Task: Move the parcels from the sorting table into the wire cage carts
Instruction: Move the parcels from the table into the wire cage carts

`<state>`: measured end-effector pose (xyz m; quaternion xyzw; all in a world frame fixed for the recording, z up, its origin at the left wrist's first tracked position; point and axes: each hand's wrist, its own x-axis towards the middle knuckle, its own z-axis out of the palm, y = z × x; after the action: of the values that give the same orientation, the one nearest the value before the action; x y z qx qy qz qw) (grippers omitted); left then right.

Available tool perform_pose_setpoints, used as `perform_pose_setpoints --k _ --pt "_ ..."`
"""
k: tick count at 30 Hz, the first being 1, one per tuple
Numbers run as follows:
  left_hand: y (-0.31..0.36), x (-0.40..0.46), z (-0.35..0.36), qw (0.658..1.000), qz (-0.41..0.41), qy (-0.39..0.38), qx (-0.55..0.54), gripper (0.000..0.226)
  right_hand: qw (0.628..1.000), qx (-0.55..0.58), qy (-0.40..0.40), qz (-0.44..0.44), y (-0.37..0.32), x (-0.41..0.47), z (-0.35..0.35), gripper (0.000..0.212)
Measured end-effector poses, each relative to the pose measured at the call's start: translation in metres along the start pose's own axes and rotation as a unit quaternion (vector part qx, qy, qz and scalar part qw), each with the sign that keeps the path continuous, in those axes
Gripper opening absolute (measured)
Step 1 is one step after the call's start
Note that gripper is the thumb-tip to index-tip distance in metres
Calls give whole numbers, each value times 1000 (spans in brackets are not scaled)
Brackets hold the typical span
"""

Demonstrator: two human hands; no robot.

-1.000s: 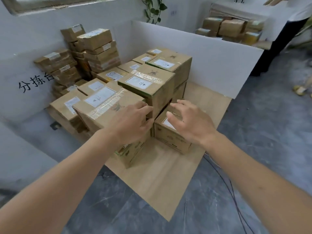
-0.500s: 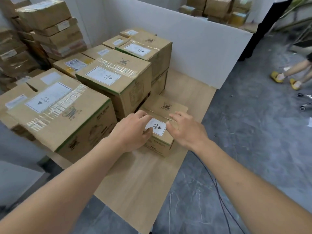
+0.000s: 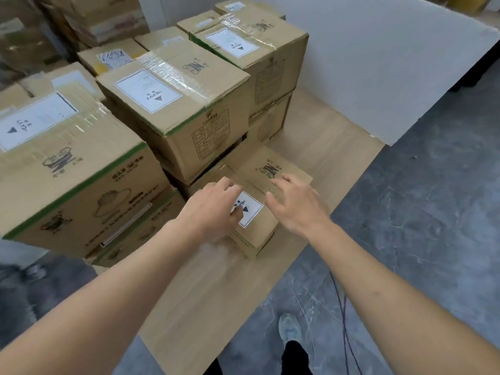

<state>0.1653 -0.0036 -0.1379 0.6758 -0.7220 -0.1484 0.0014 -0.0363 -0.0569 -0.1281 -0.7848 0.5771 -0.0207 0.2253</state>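
A small brown cardboard parcel [image 3: 266, 196] with a white square label lies low on the pale wooden sorting table [image 3: 205, 301], near its front corner and tucked against the foot of a stack of larger taped brown cartons [image 3: 176, 112]. The left hand [image 3: 213, 209] rests on the parcel's near left part, its fingers loosely bent over the label with the thumb on the sticker; the right hand [image 3: 297, 204] spreads above the parcel's right side with fingers apart, and whether it touches the cardboard cannot be told. Neither hand is clamped round the parcel yet, so the likeliest trouble is a lift from the top face alone: the box would probably slip or tip off toward the grey marbled floor [image 3: 419, 239]. The label appears to read heavy, so a one-sided hold could twist the wrists. Dragging it out might also catch the carton overhanging just behind it and shift that stack. A dark cable [image 3: 343, 307] trails on the floor beside the person's grey shoe [image 3: 289, 328], a possible snag when turning away with the load. No wire cage cart is in view.
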Motion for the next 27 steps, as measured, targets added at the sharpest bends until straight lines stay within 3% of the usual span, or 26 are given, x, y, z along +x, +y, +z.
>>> perform_pose_setpoints --k 5,9,14,17,21,27 --pt "24 4 30 991 -129 -2 -19 43 996 -59 -39 -49 39 42 12 57" --pt "45 -3 54 973 -228 -10 -36 49 994 -74 -72 -41 65 64 20 63" --pt "57 -19 71 928 -321 12 -187 62 989 -121 -41 -77 77 56 22 66" --pt "61 -30 76 895 -343 10 -285 66 987 -109 -67 -94 85 46 24 70" --pt "70 -42 84 874 -342 12 -346 72 982 17 -157 -102 96 34 29 74" --pt "81 -68 85 867 -350 18 -355 77 982 56 -153 -98 95 -1 33 77"
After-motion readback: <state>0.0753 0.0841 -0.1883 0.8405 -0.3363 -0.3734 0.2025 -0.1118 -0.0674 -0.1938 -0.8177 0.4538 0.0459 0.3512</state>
